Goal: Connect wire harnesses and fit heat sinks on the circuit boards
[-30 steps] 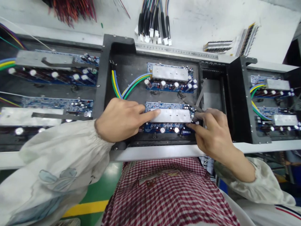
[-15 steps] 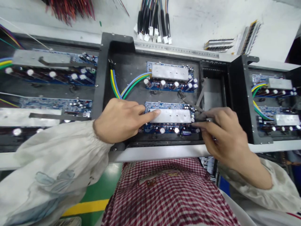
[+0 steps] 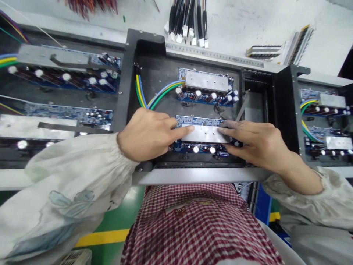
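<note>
A blue circuit board (image 3: 199, 120) with a silver heat-sink plate (image 3: 205, 134) lies at the near side of a black tray (image 3: 160, 81). My left hand (image 3: 149, 134) rests on the board's left end, forefinger stretched onto the plate and the other fingers curled. My right hand (image 3: 256, 141) lies over the board's right end, fingers laid out flat on the plate's edge and covering that corner. A second board with the same kind of plate (image 3: 206, 85) sits farther back in the tray, with blue, yellow and green wires (image 3: 158, 96) running to it.
More black trays with boards stand to the left (image 3: 63, 77) and right (image 3: 325, 121). Bundles of black cables with white plugs (image 3: 187, 22) and a steel ruler (image 3: 215, 55) lie on the white bench behind. A metal rail (image 3: 193, 176) runs along the near edge.
My right hand has moved left from the board's right corner and now lies flat over the plate's right end. My left hand has stayed put. The view shifted slightly.
</note>
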The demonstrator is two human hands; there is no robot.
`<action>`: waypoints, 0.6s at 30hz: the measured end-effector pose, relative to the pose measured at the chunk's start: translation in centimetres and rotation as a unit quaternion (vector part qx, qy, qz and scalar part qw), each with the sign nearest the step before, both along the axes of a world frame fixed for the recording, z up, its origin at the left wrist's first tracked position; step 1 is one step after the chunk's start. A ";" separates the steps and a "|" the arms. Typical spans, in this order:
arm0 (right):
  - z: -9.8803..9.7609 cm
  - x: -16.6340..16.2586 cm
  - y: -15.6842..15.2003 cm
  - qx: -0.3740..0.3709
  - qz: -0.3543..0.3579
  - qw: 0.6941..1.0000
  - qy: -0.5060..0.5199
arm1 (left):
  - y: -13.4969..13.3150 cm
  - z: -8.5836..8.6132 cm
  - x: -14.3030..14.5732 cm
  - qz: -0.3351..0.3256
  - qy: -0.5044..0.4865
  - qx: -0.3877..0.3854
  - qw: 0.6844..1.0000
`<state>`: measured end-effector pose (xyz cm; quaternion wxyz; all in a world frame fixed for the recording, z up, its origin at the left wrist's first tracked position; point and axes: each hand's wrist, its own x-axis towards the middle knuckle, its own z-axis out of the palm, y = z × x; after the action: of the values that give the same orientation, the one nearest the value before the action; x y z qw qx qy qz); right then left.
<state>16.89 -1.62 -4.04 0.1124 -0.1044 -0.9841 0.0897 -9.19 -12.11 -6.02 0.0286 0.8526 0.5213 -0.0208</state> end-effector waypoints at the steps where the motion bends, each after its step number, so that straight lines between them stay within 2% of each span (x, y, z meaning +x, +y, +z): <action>1: -0.1 0.0 0.0 0.000 -0.007 1.000 0.003 | 0.1 0.1 0.1 0.003 0.000 -0.010 1.000; 7: -0.4 0.2 -0.3 -0.018 -0.033 0.999 0.022 | 0.4 0.8 0.5 0.009 0.004 -0.051 0.999; 13: -0.6 -0.1 -0.5 0.022 0.009 1.000 0.010 | 0.4 0.8 0.6 0.002 -0.005 -0.046 0.999; 18: -0.1 -0.6 -0.6 0.017 0.028 0.999 -0.031 | 0.3 0.8 0.7 -0.005 0.001 -0.040 0.999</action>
<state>16.25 -2.19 -4.16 0.0810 -0.0777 -0.9910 0.0732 -8.52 -11.80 -5.20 0.0626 0.8532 0.5161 -0.0428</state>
